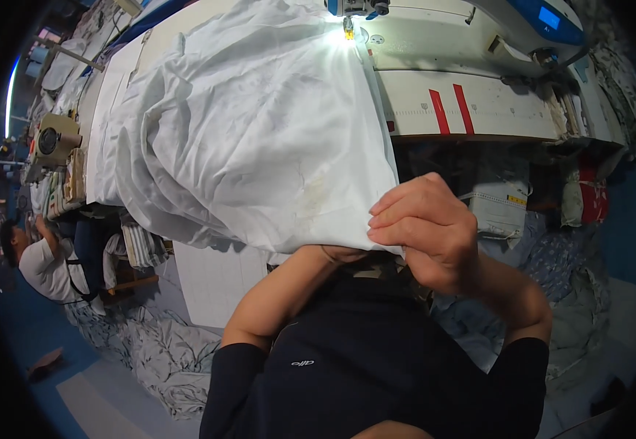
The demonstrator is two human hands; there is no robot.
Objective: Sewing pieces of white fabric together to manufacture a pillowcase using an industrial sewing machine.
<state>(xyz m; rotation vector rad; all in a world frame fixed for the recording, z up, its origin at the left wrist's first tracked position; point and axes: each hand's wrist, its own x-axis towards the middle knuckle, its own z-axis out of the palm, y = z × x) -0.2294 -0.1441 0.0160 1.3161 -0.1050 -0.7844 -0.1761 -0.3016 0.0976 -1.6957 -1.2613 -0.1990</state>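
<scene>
A large white cloth (252,139) lies rumpled over the sewing table and hangs over its front edge. Its straight right edge runs up to the lit needle area of the sewing machine (348,29). My right hand (431,234) is closed on the cloth's near right corner, thumb below and fingers curled over the hem. My left hand (343,253) reaches beneath the cloth's near edge; only its wrist and heel show, and the fingers are hidden. A faint yellowish mark shows on the fabric near that edge.
Right of the cloth, the white tabletop (405,99) carries two red tape strips (452,110) and a printed scale. Bundled fabrics (497,194) sit under the table. Crumpled cloth (157,358) heaps on the floor at left. Another person (51,267) works at far left.
</scene>
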